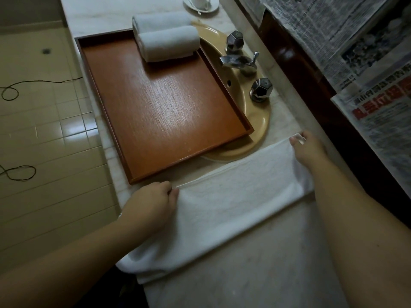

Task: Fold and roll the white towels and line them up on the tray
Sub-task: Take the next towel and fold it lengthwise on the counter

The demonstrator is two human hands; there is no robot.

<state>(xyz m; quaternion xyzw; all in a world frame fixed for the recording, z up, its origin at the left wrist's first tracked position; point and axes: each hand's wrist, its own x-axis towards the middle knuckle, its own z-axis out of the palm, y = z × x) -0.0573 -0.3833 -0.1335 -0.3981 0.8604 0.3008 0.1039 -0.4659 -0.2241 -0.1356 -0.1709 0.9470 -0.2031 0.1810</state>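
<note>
A white towel (pixel 231 203) lies folded into a long band on the marble counter, just below the tray. My left hand (pixel 151 205) pinches its far left corner. My right hand (pixel 309 150) pinches the far right corner near the wall ledge. The towel's near left end hangs over the counter edge. A brown wooden tray (pixel 155 112) rests over the basin. Two rolled white towels (pixel 169 43) (pixel 160 21) lie side by side at its far end, the farther one over the tray's rim.
A tan sink (pixel 260 121) pokes out from under the tray on the right, with a chrome tap (pixel 240 61) and two knobs. A cup and saucer (pixel 201 3) stand at the far end. Newspapers (pixel 355 41) cover the right wall. Tiled floor with a cord (pixel 17 172) lies left.
</note>
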